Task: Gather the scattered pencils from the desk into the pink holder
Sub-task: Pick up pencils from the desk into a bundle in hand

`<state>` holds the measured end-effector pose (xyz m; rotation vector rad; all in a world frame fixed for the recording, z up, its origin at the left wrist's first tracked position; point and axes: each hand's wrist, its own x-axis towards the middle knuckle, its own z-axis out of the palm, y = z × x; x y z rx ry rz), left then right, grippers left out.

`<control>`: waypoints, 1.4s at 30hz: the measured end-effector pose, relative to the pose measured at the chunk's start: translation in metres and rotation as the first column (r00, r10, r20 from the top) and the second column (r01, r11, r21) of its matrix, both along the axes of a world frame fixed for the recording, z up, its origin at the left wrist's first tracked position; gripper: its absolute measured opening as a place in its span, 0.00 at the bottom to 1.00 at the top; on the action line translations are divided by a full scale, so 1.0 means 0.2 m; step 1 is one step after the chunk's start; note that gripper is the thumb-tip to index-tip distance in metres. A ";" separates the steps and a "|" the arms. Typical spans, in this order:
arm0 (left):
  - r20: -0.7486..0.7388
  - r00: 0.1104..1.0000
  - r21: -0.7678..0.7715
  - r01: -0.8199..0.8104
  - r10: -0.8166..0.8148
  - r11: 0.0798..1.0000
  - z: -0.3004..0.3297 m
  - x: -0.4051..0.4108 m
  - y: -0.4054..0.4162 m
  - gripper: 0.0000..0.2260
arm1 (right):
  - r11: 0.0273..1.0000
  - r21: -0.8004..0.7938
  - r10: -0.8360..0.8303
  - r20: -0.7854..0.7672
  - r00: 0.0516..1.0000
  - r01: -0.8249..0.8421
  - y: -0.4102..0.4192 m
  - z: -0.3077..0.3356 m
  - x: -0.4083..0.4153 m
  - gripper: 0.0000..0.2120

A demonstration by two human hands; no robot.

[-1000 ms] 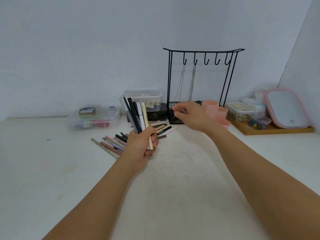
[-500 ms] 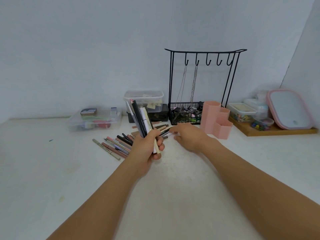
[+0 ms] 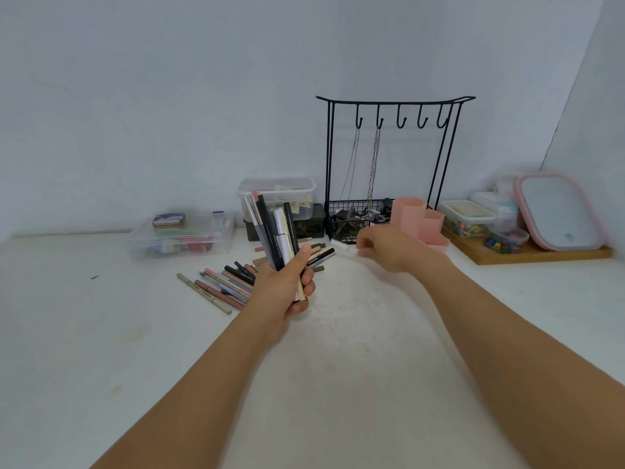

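- Several pencils on the desk [image 3: 223,289] lie loose at the near left, fanned side by side just left of the left hand; more show behind that hand, toward the wire rack.
- Left hand [image 3: 287,289] is raised above the desk with its fingers clenched around a bundle of pencils [image 3: 274,231], which stands nearly upright and tilts a little left. The sticks fan at the top and sit at uneven heights, so one could slide out of the fist if the grip eases, most likely the pale one poking out below the fingers.
- Right hand [image 3: 382,248] hovers just beside the pink holder [image 3: 419,221], fingers curled. A small white piece, blurred, shows at its fingertips; it may be a pencil pinched there, but the view is too smeared to tell.
- The pink holder stands at the far right of centre, upright, touching or just beside the black wire rack [image 3: 389,157], which carries hanging chains.
- Risks from here: a hurried reach could knock the light holder over or brush the chains, and dropping a whole bundle into one narrow compartment could jam it or tip the holder.
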<state>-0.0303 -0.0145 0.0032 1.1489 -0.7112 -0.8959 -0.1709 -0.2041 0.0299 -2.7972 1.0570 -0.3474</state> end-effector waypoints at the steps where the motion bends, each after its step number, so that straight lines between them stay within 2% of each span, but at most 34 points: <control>1: 0.001 1.000 -0.002 -0.005 0.005 1.000 0.00 0.00 0.00 0.12 | 0.999 0.032 0.003 0.071 0.997 -0.005 0.02 0.03 0.01 0.05; 4: 0.002 1.000 0.010 -0.008 0.008 1.000 0.00 0.00 0.00 0.13 | 0.950 0.293 -0.010 0.365 0.931 -0.104 0.12 0.13 0.04 0.04; 6: -0.001 1.000 0.025 -0.007 0.007 1.000 0.00 0.00 0.00 0.14 | 0.830 0.487 -0.035 0.533 0.845 -0.272 0.21 0.18 0.07 0.05; 8: -0.001 1.000 0.036 -0.007 0.007 0.999 0.01 0.00 0.01 0.15 | 0.705 0.578 -0.059 0.624 0.779 -0.410 0.28 0.22 0.10 0.06; 11: -0.037 0.999 0.048 -0.011 0.012 0.999 0.02 -0.01 0.01 0.16 | 0.598 0.625 -0.068 0.664 0.744 -0.503 0.37 0.27 0.13 0.03; 14: -0.064 0.997 0.042 -0.030 0.033 0.999 0.02 -0.01 0.01 0.18 | 0.572 0.652 -0.040 0.627 0.778 -0.497 0.42 0.28 0.14 0.02; 20: -0.055 0.998 -0.017 -0.010 0.009 1.000 0.01 -0.01 0.01 0.20 | 0.515 0.689 -0.051 0.619 0.784 -0.511 0.45 0.24 0.18 0.08; 22: -0.050 0.999 -0.026 0.014 -0.016 1.000 0.00 -0.01 0.01 0.20 | 0.548 0.677 -0.038 0.607 0.794 -0.492 0.44 0.22 0.19 0.10; 25: -0.054 0.998 -0.057 0.042 -0.045 0.997 0.00 -0.01 0.02 0.19 | 0.657 0.612 0.023 0.568 0.823 -0.441 0.44 0.20 0.20 0.06; 30: -0.026 0.999 -0.050 0.020 -0.021 0.999 -0.01 -0.01 0.01 0.08 | 0.637 0.621 0.014 0.583 0.813 -0.457 0.43 0.17 0.21 0.03; 35: -0.081 0.997 -0.019 0.016 -0.017 1.000 -0.01 0.00 -0.01 0.06 | 0.713 0.552 0.003 0.615 0.788 -0.433 0.42 0.14 0.23 0.06; 37: -0.101 0.995 -0.037 0.012 -0.016 0.999 0.00 0.01 -0.01 0.05 | 0.803 0.462 -0.052 0.683 0.729 -0.376 0.40 0.12 0.25 0.13; 38: -0.098 0.995 -0.039 0.006 -0.010 0.999 0.00 0.02 -0.01 0.06 | 0.870 0.374 -0.029 0.688 0.725 -0.320 0.38 0.10 0.26 0.15; 40: -0.083 0.997 -0.029 -0.003 0.000 1.000 0.00 0.03 -0.01 0.09 | 0.960 0.170 0.086 0.573 0.815 -0.221 0.34 0.06 0.26 0.13; 42: -0.058 0.998 -0.021 -0.005 0.004 1.000 0.00 0.03 0.00 0.11 | 0.972 0.073 0.179 0.379 0.908 -0.222 0.34 0.02 0.25 0.10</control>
